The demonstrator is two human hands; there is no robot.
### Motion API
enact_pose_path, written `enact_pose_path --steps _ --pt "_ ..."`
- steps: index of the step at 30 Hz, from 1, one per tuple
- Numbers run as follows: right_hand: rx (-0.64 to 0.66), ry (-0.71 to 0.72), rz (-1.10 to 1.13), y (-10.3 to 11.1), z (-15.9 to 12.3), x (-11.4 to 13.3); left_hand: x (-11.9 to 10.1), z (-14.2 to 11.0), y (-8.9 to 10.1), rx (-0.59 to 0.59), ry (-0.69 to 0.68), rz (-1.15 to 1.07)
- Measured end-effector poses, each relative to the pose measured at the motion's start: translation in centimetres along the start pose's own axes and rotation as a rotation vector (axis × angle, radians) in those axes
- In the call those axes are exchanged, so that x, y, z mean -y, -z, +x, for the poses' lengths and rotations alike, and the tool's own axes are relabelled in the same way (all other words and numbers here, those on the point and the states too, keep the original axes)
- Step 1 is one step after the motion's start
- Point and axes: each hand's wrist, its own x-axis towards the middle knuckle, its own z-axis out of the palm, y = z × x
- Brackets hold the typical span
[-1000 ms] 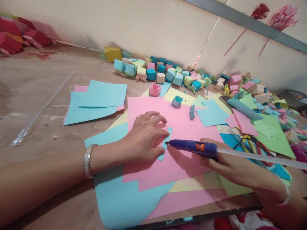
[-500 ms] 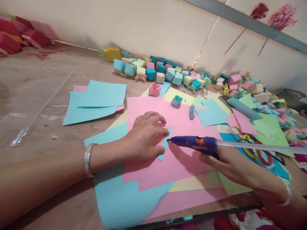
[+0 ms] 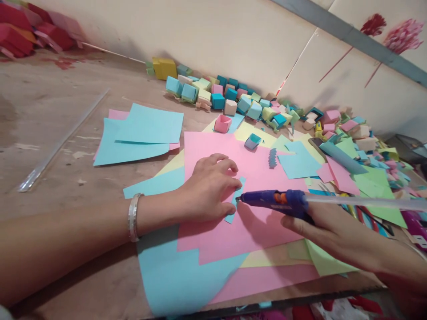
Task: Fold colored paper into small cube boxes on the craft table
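Head view: my left hand (image 3: 213,189), thumb and fingers apart, touches the blue strip (image 3: 235,198) on pink paper (image 3: 256,173); my right hand (image 3: 328,231), clamped round the glue gun (image 3: 280,200), sits at three o'clock. Bench (image 3: 83,186) wood stretches toward nine, its near edge at six; paper boxes (image 3: 218,101) border twelve.

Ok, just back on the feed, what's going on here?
A person's right hand holds a blue glue gun, its nozzle at a narrow light-blue paper strip on a pink sheet. The left hand has thumb and fingers spread at the strip. Beyond the hands stand a pink open box and a blue one. No glue is discernible.
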Motion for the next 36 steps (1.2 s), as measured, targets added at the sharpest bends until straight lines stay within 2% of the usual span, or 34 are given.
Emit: enact_pose_path --steps 6,13,36 --pt "0.094 -0.057 -0.039 0.6 0.1 1.2 -0.2 -0.1 0.3 0.038 0.019 0.003" --pt "0.124 -0.08 -0.085 0.9 -0.2 1.3 -0.5 -0.1 0.6 0.056 0.041 0.017" --pt "0.106 -0.097 -0.097 0.9 -0.5 1.8 -0.5 0.0 0.8 0.061 0.05 0.034"
